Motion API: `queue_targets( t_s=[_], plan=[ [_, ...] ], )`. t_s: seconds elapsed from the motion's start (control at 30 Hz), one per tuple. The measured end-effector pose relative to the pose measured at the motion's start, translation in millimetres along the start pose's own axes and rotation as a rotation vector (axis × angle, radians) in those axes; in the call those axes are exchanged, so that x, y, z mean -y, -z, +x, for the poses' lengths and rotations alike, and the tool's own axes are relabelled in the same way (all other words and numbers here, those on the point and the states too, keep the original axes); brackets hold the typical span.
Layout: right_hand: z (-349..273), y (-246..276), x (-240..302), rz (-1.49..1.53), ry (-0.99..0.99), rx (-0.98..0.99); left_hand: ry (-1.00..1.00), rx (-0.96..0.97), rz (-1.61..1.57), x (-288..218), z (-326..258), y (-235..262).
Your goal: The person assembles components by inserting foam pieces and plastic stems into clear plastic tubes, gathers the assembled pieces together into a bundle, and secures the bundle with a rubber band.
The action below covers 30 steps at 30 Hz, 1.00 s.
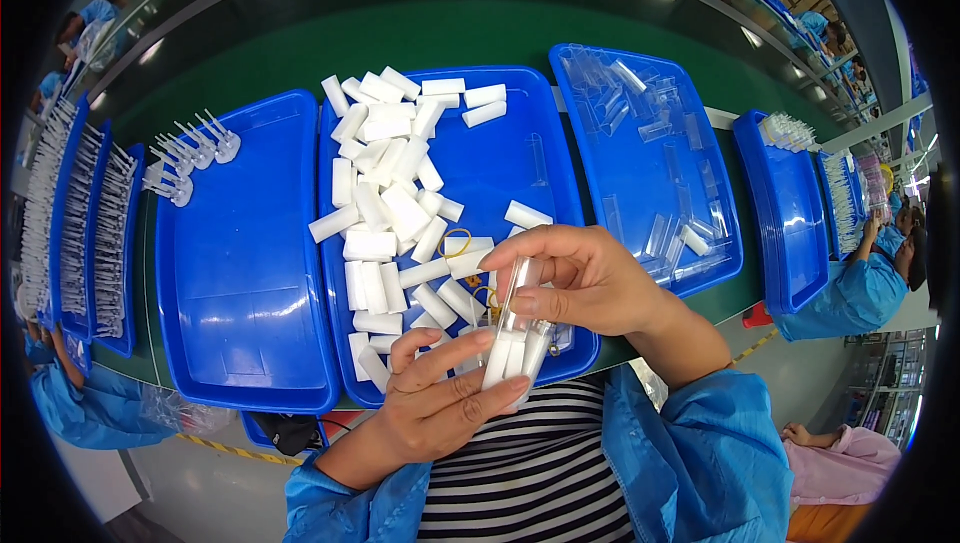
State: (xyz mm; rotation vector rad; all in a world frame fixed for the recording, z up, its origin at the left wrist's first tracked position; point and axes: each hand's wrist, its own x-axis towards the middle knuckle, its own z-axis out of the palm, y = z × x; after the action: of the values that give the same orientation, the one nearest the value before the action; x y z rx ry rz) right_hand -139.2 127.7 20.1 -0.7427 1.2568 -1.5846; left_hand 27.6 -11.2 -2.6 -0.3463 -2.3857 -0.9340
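Note:
Over the front of the middle blue tray, my left hand is closed around a small bunch of clear plastic tubes with white pieces inside. My right hand pinches the upper end of a clear tube in that bunch between thumb and fingers. Whether this tube is separate from the others I cannot tell. Many short white cylinders lie heaped on the tray's left side, behind my hands. Yellow rubber bands rest among them, partly hidden by my fingers.
A blue tray on the right holds loose clear tubes. The left blue tray has white stemmed parts at its far edge. Stacked trays stand farther right. More trays of white parts line the far left. Co-workers sit on both sides.

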Motion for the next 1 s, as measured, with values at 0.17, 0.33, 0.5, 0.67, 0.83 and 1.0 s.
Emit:
queue_targets(
  t_s=[0.17,0.33,0.5,0.67,0.83,1.0],
  plan=[
    [-1.5,-0.5,2.5,-0.070,-0.009,-0.052,0.012,0.017,0.043,0.8,-2.7,-2.4],
    [-1.6,0.3,3.6,-0.141,0.029,-0.056,0.005,-0.016,0.112,0.6,-5.0,-5.8],
    [-2.0,1.4,8.3,-0.201,0.016,-0.028,-0.016,0.005,0.122,2.0,-5.4,-8.7],
    [-2.8,-3.6,8.5,-0.216,-0.005,-0.023,0.001,0.010,0.126,2.5,-4.8,-8.8],
    [-5.5,-6.4,6.9,-0.199,0.017,-0.064,0.088,0.041,0.084,1.1,-4.0,-3.3],
    [-5.6,-4.0,3.8,-0.262,0.084,-0.043,0.168,-0.013,0.011,1.1,-2.8,0.7]
  ],
)
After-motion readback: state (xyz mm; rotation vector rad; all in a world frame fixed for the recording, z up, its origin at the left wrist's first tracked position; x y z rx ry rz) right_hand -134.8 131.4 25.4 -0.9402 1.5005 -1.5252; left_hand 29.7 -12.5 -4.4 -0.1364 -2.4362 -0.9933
